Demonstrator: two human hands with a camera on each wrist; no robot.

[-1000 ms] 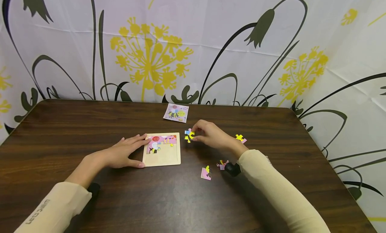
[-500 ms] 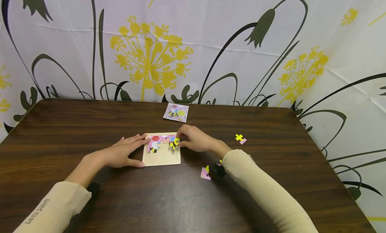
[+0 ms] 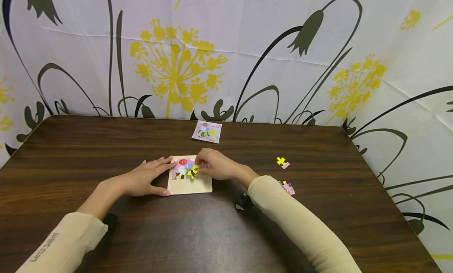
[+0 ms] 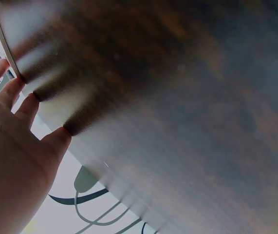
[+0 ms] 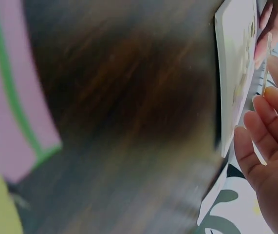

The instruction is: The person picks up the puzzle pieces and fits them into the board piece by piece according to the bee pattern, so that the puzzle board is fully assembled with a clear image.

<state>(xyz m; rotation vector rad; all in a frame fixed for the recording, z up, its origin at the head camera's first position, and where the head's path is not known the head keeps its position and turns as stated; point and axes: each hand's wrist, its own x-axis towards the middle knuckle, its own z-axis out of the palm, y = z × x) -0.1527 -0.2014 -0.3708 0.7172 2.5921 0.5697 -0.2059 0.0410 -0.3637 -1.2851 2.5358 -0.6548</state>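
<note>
A shallow wooden puzzle tray [image 3: 192, 189] lies on the table in the head view, with joined pink pieces along its top and left. My left hand [image 3: 143, 179] rests at its left edge, fingers spread, the thumb by the lower left corner. Over the tray's upper right part, my right hand [image 3: 223, 165] pinches a yellow-and-black jigsaw piece [image 3: 193, 171]. The right wrist view shows this thin piece [image 5: 267, 63] edge-on between thumb and fingers, tilted above the tray [image 5: 231, 29]. My right fingers hide the tray's upper right corner in the head view.
A picture card [image 3: 207, 132] of a bee lies behind the tray. To the right are a yellow-and-pink loose piece [image 3: 282, 162] and another pink piece [image 3: 288, 188] partly behind the sleeve. The black wrist camera [image 3: 245, 201] mostly covers another piece. A patterned curtain [image 3: 226, 61] hangs behind the table.
My right hand has carried the yellow-and-black jigsaw piece leftward from beside the tray to over it, near the joined pieces. My left hand has stayed in place.
</note>
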